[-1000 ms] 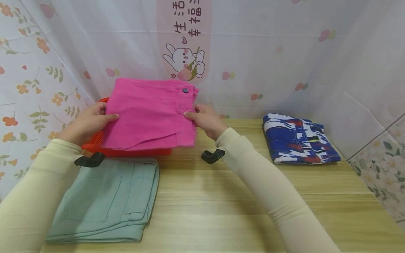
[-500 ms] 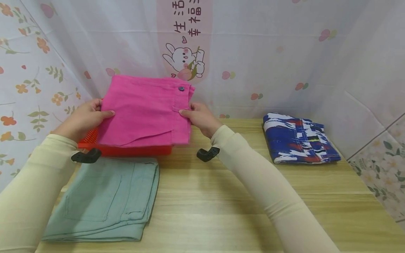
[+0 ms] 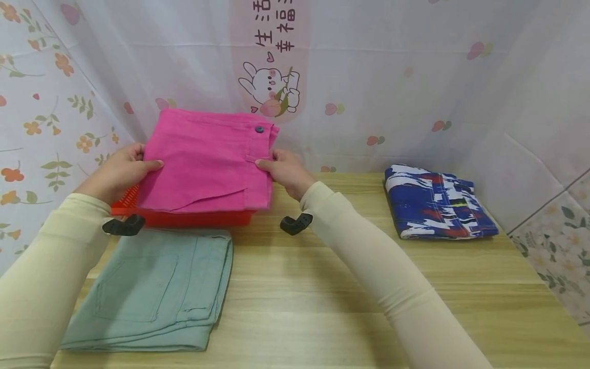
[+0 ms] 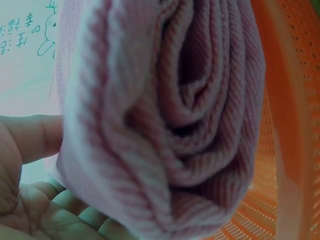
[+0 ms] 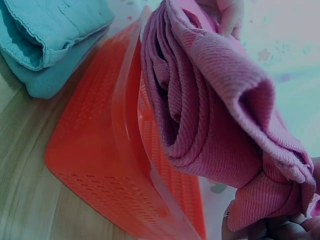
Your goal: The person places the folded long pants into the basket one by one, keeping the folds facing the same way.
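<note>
Folded pink trousers [image 3: 203, 159] with a dark waistband button are held over the red basket [image 3: 198, 219], hiding most of it in the head view. My left hand [image 3: 119, 171] grips their left folded edge, thumb on top. On the right, my right hand [image 3: 288, 171] pinches the waistband by a belt loop. The right wrist view shows the layered pink folds [image 5: 200, 100] above the basket's rim [image 5: 127, 100]. Seen from the left wrist, thick rolled layers [image 4: 165, 125] fill the view, with the basket wall [image 4: 287, 120] behind.
Folded light green trousers [image 3: 147, 292] lie in front of the basket on the wooden table [image 3: 322, 307]. Folded blue, white and red patterned trousers [image 3: 435, 202] lie at the right. A printed curtain [image 3: 359, 77] hangs along the back.
Both hands have carried the pink trousers a little to the left, further over the basket. The grip is unchanged, and the other clothes lie where they were.
</note>
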`<state>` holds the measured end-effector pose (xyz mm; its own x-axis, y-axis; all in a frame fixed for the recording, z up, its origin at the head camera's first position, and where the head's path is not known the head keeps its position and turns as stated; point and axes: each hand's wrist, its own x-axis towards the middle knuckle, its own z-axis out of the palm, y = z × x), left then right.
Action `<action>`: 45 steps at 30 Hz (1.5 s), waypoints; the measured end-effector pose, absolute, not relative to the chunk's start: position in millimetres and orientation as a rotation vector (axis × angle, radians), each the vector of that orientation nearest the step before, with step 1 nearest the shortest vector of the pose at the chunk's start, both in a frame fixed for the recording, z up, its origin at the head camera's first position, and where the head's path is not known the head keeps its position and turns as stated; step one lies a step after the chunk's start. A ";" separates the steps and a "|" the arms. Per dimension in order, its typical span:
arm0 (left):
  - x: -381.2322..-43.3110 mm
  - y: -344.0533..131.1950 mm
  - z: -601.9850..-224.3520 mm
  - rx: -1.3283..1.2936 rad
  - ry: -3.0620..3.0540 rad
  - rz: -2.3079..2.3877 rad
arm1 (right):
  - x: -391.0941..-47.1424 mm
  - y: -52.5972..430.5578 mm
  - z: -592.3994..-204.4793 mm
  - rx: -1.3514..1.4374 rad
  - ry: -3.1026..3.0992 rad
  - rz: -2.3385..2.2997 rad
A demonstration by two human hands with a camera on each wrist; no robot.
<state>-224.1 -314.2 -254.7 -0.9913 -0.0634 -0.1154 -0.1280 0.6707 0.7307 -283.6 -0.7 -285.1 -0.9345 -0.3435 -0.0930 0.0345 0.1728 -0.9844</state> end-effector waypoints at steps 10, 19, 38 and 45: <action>-227.6 -321.5 -257.7 -0.194 2.858 1.187 | -286.6 -11.4 -283.8 -0.296 2.164 -1.793; -231.1 -326.5 -257.9 -0.200 2.906 1.195 | -293.5 -21.2 -287.9 -0.284 2.205 -1.771; -232.8 -334.1 -263.2 -0.229 2.955 1.095 | -302.8 -35.8 -298.5 -0.221 2.241 -1.695; -234.2 -339.3 -267.0 -0.245 2.954 1.085 | -307.0 -42.0 -300.6 -0.240 2.278 -1.657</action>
<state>-234.2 -339.3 -267.0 -0.9878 -0.1505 -0.0392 -0.1401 0.7515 0.6447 -307.0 -42.0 -300.6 -0.9371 -0.3145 -0.1517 0.0475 0.3157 -0.9477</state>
